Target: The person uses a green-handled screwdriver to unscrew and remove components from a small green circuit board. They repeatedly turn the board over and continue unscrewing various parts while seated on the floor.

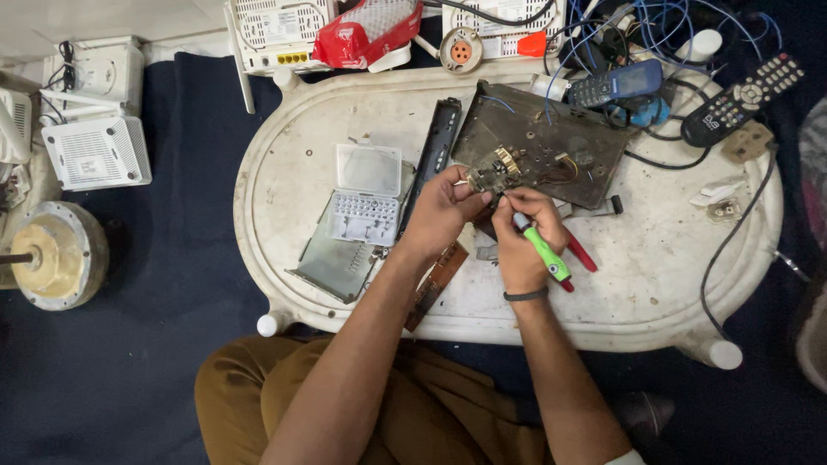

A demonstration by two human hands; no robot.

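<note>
Fingers of the left hand [444, 207] pinch a small board [494, 171] near the middle of the tray [276, 172], holding it up just off the dark chassis [551, 142] that lies at its 2 o'clock. The right hand [525, 237] is closed round a green screwdriver [538, 245], tip at the board's 6 o'clock edge — the tip itself is hidden by the fingers. Thin wires [564, 164] run from the board to the chassis; a hard twist could, I judge, tear them loose. The pinch looks light, so the driver may skid off and jab a fingertip. A red tool [581, 252] lies just beside the right hand at 4 o'clock, and the open bit case [366, 202] at 9 o'clock of the left hand — a knock could scatter the bits.
</note>
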